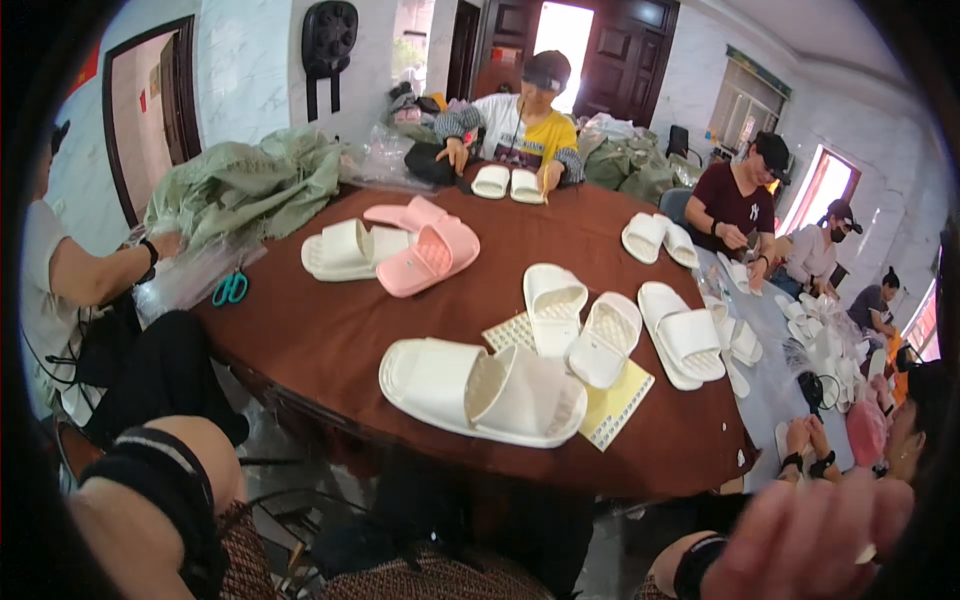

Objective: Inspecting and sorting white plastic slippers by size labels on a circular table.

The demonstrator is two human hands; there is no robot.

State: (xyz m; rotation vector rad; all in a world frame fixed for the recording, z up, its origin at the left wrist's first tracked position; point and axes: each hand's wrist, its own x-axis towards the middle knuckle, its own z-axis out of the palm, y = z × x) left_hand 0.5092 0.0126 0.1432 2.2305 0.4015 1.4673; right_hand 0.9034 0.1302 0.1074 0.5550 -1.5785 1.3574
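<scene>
My left hand [208,450] is low at the left, below the table edge, a black band with a pale stripe at its wrist. Its fingers are hidden. My right hand [810,540] is raised close at the lower right, smeared by motion; a small pale speck shows at its fingers, too blurred to name. Nearest on the table lies a pair of large white slide slippers [425,385], toes apart. Behind them a smaller white pair [555,305] lies partly over yellow sheets of small printed stickers [618,408]. Another white pair [685,340] sits to their right.
On the brown-covered table [310,330] are pink slippers [430,255], another white slipper [345,250] and teal scissors [230,288]. Across it, a person [545,130] handles white slippers [508,184]. Several people work at a slipper-laden table [775,345] on the right. Green sacking [250,180] is heaped left.
</scene>
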